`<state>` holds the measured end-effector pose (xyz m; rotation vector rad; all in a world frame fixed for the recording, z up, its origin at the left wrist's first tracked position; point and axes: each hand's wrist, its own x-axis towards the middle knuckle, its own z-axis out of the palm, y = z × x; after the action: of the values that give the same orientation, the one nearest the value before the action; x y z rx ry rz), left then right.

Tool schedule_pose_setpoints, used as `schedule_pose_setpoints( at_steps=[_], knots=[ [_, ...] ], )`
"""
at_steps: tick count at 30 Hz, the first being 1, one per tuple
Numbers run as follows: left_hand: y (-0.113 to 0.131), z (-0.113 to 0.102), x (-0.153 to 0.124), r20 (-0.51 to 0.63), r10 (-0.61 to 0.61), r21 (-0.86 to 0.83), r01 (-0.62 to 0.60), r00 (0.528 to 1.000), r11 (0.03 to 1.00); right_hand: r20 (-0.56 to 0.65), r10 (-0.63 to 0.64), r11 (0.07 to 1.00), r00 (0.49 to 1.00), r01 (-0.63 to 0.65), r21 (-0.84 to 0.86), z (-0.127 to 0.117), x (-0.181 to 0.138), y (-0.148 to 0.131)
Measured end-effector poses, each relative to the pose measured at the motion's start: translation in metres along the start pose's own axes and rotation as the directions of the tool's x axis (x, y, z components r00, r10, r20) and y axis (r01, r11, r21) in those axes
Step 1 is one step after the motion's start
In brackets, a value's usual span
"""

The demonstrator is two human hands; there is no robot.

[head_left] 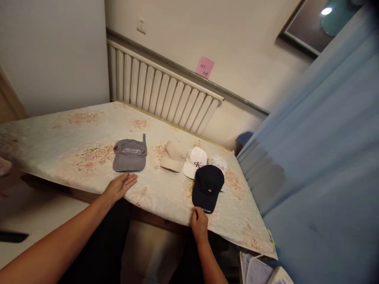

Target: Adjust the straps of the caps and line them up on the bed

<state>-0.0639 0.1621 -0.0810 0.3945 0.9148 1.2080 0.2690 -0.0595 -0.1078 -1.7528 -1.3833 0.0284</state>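
Five caps (177,157) on floral cover (168,193) — radiator (156,87) behind, blue curtain (319,177) at right.

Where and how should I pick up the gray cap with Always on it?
Probably pinch the brim of the gray cap, coming from the near side: the wide brim points toward you, just beyond your open left hand. The thin strap at the far side looks a poorer handle.

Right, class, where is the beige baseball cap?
In the head view, the beige baseball cap lies just left of centre, between the grey cap and, to its right, the white lettered cap.
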Motion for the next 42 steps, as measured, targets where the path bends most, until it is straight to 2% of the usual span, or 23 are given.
schedule_pose_setpoints(
  at_steps=[5, 13, 20, 28, 37, 42],
  knots=[
    [0.001, 0.002, 0.012, -0.008, -0.017, -0.104, 0.016, 1.000, 0.994, 0.092, -0.023, 1.000, 0.996, 0.024, -0.013, 0.004, 0.004, 0.001],
    [0.005, 0.018, 0.032, -0.105, -0.023, -0.216, 0.000, 0.994, 0.976, 0.129, -0.027, 0.998, 0.991, 0.034, -0.052, 0.005, 0.004, 0.001],
    [0.004, 0.025, 0.027, -0.183, -0.049, -0.263, -0.001, 0.982, 0.965, 0.137, -0.033, 0.997, 0.990, 0.042, -0.063, 0.006, 0.005, 0.000],
    [-0.011, 0.023, -0.007, -0.174, -0.095, -0.323, 0.034, 0.980, 0.946, 0.138, -0.029, 0.998, 0.990, 0.036, -0.051, 0.007, 0.004, 0.001],
    [-0.029, 0.019, -0.077, -0.065, -0.160, -0.364, 0.126, 0.985, 0.923, 0.141, 0.016, 1.000, 0.990, -0.019, 0.020, 0.003, 0.005, -0.004],
    [-0.034, 0.013, -0.111, 0.009, -0.172, -0.331, 0.166, 0.985, 0.929, 0.142, 0.078, 0.990, 0.987, -0.094, 0.109, 0.000, 0.004, -0.009]
  ],
)
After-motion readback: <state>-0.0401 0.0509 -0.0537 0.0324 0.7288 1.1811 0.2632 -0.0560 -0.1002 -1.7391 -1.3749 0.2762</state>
